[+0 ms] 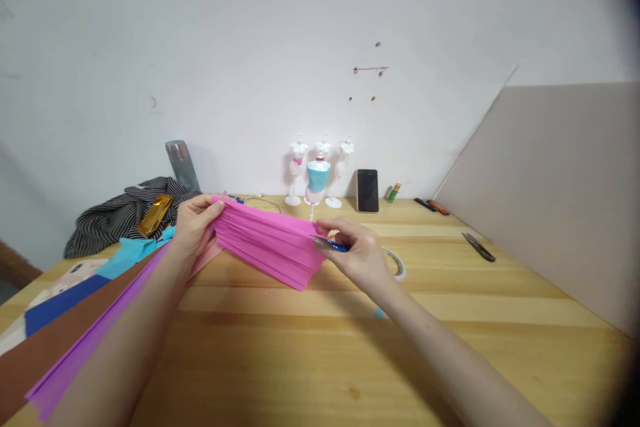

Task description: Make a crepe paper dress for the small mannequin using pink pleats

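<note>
Mid-frame, the left hand (196, 221) and right hand (359, 252) are pinching pink crepe paper (270, 240). The right's blue-handled scissors (337, 246) are risking tears.

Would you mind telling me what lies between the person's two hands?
In the head view, a pleated pink sheet stretches from the left hand, which grips one end, to the right hand, which holds a blue-handled tool.

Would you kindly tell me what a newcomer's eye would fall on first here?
Probably the bright pink sheet, spread in folds between the left hand and the right hand, which also holds a blue tool. Next, perhaps, the turquoise-wrapped mannequin beyond it, with three whiter mannequins behind, near the wall.
</note>
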A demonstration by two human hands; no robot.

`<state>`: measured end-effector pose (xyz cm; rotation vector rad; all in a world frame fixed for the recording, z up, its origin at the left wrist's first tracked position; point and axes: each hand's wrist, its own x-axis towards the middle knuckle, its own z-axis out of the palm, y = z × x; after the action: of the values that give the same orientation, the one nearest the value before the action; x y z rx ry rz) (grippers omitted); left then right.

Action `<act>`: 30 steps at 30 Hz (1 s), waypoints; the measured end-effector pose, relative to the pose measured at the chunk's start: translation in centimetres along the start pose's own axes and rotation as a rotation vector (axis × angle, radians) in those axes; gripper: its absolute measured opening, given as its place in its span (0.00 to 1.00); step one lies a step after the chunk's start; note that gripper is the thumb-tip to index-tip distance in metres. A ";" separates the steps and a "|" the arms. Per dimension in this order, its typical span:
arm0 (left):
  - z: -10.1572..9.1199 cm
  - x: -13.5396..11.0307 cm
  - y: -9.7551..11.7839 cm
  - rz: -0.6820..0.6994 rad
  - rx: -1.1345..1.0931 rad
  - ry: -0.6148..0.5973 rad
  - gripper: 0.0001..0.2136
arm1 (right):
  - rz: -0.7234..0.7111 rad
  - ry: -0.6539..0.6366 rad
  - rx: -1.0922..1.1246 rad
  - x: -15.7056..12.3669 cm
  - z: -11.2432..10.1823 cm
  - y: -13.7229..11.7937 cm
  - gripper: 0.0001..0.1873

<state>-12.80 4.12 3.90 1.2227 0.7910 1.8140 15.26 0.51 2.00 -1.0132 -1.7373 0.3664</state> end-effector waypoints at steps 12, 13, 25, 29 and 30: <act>-0.8 0.1 -0.1 0.017 0.026 -0.101 0.07 | -0.306 0.040 -0.273 -0.5 0.2 0.2 0.16; -0.8 0.0 -0.1 0.011 0.026 -0.113 0.07 | -0.316 0.047 -0.296 -0.7 0.3 0.3 0.17; -1.1 0.1 0.4 0.043 0.205 -0.165 0.07 | -0.234 0.050 -0.325 -0.8 0.3 0.1 0.10; -0.8 -0.1 0.4 0.034 0.190 -0.151 0.08 | -0.178 0.033 -0.249 -0.6 0.1 0.0 0.08; -0.7 -0.2 0.4 0.022 0.173 -0.126 0.08 | -0.142 0.025 -0.219 -0.5 0.1 0.2 0.07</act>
<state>-13.52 3.74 3.89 1.4471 0.8792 1.6946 15.33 0.22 1.56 -1.0363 -1.8433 0.0729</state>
